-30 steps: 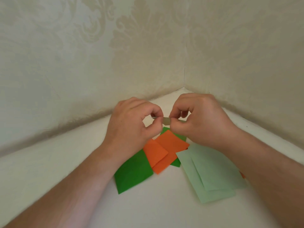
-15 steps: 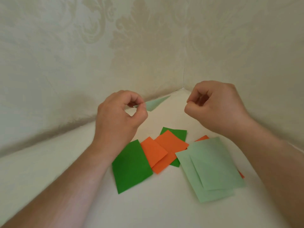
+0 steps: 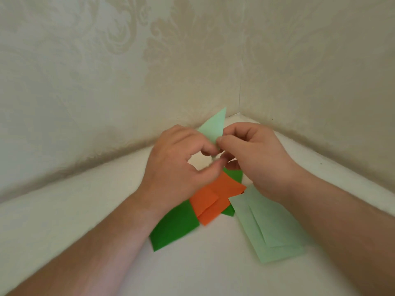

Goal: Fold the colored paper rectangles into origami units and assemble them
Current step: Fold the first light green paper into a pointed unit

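Both hands, left (image 3: 179, 165) and right (image 3: 254, 159), pinch one pale-green folded paper (image 3: 214, 127); no writing visible.

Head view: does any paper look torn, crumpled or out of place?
Nothing stands out. Both hands, left hand and right hand, pinch a pale green folded piece. Dark green sheets, orange sheets and pale green sheets lie overlapped on the white surface, undamaged.
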`<state>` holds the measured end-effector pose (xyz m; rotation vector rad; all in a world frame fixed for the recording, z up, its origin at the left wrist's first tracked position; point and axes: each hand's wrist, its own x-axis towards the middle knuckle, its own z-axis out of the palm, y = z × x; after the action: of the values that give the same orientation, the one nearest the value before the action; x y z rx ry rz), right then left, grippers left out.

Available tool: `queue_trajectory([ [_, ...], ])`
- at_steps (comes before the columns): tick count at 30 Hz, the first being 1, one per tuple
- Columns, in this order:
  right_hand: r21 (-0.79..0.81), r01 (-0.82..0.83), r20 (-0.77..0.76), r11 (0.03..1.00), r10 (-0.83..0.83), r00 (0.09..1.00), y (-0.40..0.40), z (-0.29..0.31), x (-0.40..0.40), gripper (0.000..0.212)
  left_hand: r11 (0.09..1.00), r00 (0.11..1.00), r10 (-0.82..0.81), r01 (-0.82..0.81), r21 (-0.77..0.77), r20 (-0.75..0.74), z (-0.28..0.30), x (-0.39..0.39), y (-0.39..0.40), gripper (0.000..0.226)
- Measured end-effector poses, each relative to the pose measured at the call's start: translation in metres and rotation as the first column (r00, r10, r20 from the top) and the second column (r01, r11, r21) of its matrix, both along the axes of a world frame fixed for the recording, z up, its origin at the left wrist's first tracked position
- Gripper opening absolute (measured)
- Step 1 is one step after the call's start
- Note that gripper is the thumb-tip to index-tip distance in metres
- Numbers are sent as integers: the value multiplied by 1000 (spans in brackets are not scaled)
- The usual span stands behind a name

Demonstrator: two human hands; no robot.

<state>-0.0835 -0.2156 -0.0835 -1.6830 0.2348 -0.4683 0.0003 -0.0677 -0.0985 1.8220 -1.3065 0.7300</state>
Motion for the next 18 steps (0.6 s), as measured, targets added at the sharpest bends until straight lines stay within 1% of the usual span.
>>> queue_trajectory([
  [2,-125,25,7,992,-24,1000,-3,-1,0,13,996,998,-48,50,69,-39,1,-1,1,28],
  [4,-290,35,6,956,-35,999,-9,-2,-1,12,997,998,-27,31,73,-64,3,-1,4,30],
  [7,-550,39,-9,834,-53,999,-19,0,-4,15,993,990,116,-114,29,-75,4,2,5,24],
  [9,-674,18,-37,738,-59,998,-25,0,-5,10,982,977,183,-176,67,-113,3,4,6,34],
  [11,-754,-1,-59,656,-66,996,-29,-1,-6,8,975,973,195,-179,129,-121,3,7,8,45],
  [12,-785,-14,-68,619,-63,996,-29,-1,-6,11,972,975,194,-176,154,-113,3,8,8,43],
  [14,-814,-40,-83,579,-48,995,-29,-2,-5,16,969,978,187,-168,184,-88,2,11,7,30],
  [16,-822,-40,-69,568,-29,997,-30,-3,-4,18,969,982,176,-160,188,-74,0,13,6,17],
  [18,-825,-24,-43,564,-20,999,-31,-6,-2,19,970,980,178,-160,184,-84,-1,13,4,10],
])
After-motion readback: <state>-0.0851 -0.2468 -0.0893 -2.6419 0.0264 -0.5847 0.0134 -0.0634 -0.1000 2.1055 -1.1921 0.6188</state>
